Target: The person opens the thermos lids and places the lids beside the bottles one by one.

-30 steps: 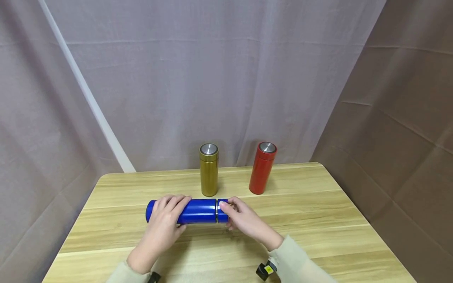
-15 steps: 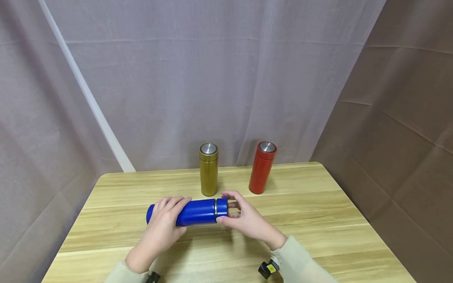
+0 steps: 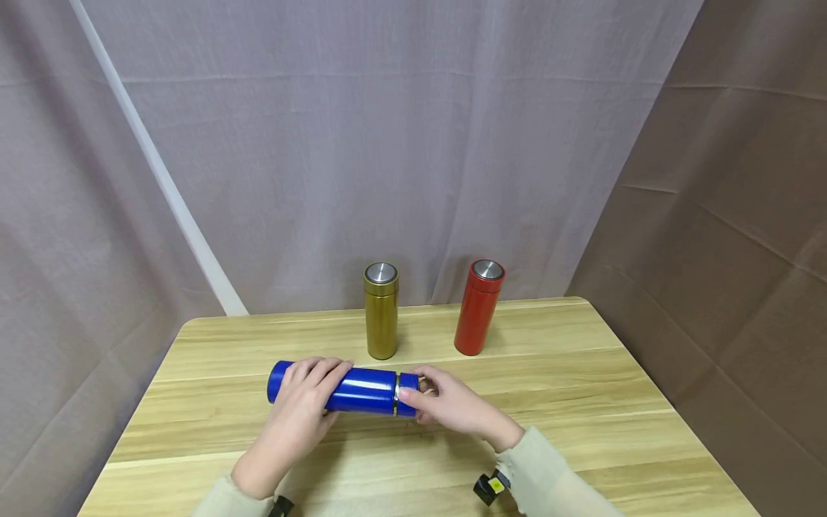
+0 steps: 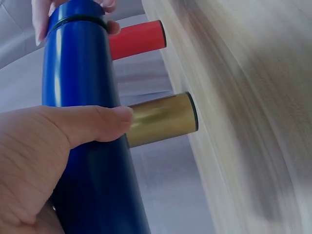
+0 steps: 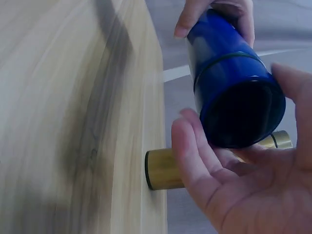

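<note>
A blue thermos bottle [image 3: 365, 390] lies sideways in the air above the table, its cap end to the right and dipping slightly toward me. Around its body my left hand [image 3: 298, 398] is wrapped, with the thumb [image 4: 97, 123] across the near side in the left wrist view. My right hand [image 3: 455, 403] holds the blue cap [image 3: 408, 395], thumb on one side and fingers on the other. A silver ring shows between cap and body. In the right wrist view the cap's end [image 5: 243, 114] looks dark, with the fingers [image 5: 187, 151] curving beneath it.
Behind the hands a gold thermos [image 3: 382, 316] stands upright on the wooden table [image 3: 568, 373]. To its right is a red thermos [image 3: 477, 312], also upright. A grey curtain [image 3: 323, 158] hangs past the table's back edge.
My right hand loosened around the cap, its thumb dropping low, then took the cap again with the thumb higher. The bottle's cap end has tipped slightly toward me. My left hand keeps its grip.
</note>
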`<state>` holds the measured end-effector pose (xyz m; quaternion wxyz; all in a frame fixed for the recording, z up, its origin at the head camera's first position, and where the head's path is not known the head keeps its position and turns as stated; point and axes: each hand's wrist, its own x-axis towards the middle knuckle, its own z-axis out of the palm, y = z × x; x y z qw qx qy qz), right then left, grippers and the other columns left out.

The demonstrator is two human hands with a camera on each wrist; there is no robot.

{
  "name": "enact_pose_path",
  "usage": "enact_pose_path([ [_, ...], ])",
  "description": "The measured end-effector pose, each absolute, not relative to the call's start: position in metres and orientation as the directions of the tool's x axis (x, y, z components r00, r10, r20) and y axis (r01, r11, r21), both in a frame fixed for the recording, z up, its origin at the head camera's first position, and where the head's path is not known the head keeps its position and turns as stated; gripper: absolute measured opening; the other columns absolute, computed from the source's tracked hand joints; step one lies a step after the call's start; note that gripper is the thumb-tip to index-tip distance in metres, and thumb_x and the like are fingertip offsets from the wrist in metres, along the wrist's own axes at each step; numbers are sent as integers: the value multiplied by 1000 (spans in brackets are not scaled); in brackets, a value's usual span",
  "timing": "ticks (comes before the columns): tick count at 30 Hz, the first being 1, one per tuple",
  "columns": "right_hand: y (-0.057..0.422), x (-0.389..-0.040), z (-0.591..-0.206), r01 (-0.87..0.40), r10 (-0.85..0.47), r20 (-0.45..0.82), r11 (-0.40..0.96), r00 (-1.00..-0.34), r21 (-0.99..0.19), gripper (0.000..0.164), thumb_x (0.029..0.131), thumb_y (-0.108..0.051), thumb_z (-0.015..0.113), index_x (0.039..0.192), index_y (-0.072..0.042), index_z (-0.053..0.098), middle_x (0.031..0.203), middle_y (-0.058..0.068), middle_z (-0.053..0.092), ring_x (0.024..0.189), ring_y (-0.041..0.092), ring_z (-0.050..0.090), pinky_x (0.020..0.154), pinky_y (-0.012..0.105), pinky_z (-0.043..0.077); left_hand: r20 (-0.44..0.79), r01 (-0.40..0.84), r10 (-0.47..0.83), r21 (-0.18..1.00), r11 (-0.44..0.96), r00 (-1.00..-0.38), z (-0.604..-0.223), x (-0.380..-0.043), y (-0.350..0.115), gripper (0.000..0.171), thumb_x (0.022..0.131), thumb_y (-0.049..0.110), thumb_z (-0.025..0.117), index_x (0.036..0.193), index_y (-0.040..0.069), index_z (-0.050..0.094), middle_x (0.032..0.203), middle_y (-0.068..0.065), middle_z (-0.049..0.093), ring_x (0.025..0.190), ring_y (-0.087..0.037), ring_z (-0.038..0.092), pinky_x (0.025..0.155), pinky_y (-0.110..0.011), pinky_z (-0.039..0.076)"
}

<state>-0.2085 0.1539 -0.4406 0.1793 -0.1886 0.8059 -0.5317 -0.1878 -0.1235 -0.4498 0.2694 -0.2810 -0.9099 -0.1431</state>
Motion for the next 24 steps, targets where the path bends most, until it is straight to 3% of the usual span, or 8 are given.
enact_pose_path([
  [2, 154, -209, -443, -177, -497, -55, 407, -866, -896, 56, 89, -39, 68, 131, -6, 50, 106, 10, 59, 85, 21, 63, 72, 36, 56, 569, 585, 433, 107, 804, -699, -451, -188, -124, 76, 60, 14, 89, 130, 13, 60, 122, -6, 61, 110, -32, 52, 98, -52, 34],
  [7, 155, -207, -445, -261, -512, -2, 443, -859, -858, 70, 83, -36, 76, 139, -10, 44, 112, 8, 55, 94, 21, 60, 77, 28, 54, 554, 576, 427, 121, 808, -715, -456, -189, -125, 76, 59, 15, 90, 129, 13, 60, 119, -7, 62, 108, -33, 52, 97, -53, 35],
  [14, 157, -205, -444, -329, -488, 58, 490, -871, -807, 74, 82, -34, 77, 142, -16, 39, 121, 1, 51, 106, 21, 56, 89, 37, 51, 534, 538, 377, 183, 823, -757, -461, -192, -129, 80, 57, 16, 92, 129, 11, 59, 120, -9, 62, 109, -34, 52, 97, -53, 32],
  [20, 159, -204, -447, -342, -446, 70, 568, -892, -749, 82, 81, -31, 77, 148, -13, 33, 125, 3, 44, 103, 14, 55, 90, 34, 49, 515, 440, 209, 380, 814, -831, -462, -198, -138, 78, 58, 13, 90, 130, 10, 59, 122, -11, 61, 112, -37, 49, 97, -55, 25],
  [24, 159, -207, -454, -325, -420, 68, 578, -905, -749, 79, 81, -28, 78, 145, -8, 35, 127, 9, 41, 103, 20, 55, 86, 34, 51, 492, 367, 67, 545, 754, -868, -462, -206, -144, 78, 61, 19, 91, 130, 7, 57, 122, -15, 62, 112, -35, 46, 96, -54, 23],
])
